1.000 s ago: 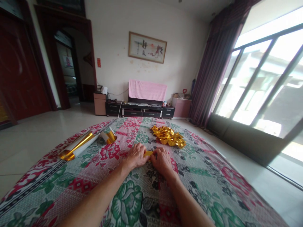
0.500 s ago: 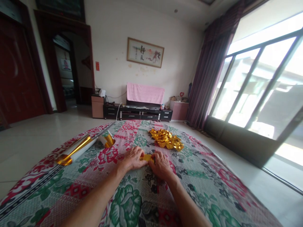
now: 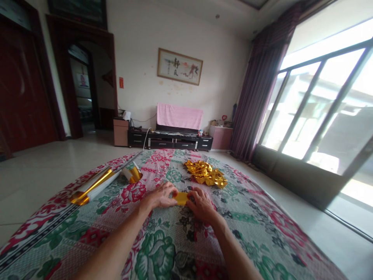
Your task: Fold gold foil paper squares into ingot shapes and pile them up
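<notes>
A small piece of gold foil paper (image 3: 182, 198) is stretched between my two hands, low over the flowered cloth (image 3: 157, 249). My left hand (image 3: 163, 195) pinches its left end between thumb and fingers. At the right end, my right hand (image 3: 201, 204) grips it the same way, with the fingertips curled over the edge. Just beyond my right hand lies a pile of folded gold foil pieces (image 3: 205, 173). The fingers cover both ends of the paper, so its folds there are hidden.
To the left lies a long bundle of gold and white foil sheets (image 3: 96, 186), with a smaller curled piece (image 3: 134, 174) beside it. Past the cloth's far edge stands a low black cabinet (image 3: 175, 144), and a pink cloth (image 3: 180, 115) hangs over something on it.
My hands have drawn slightly apart, and more of the gold paper shows between them. The paper looks flatter and wider. The pile and the bundle stay where they were.
</notes>
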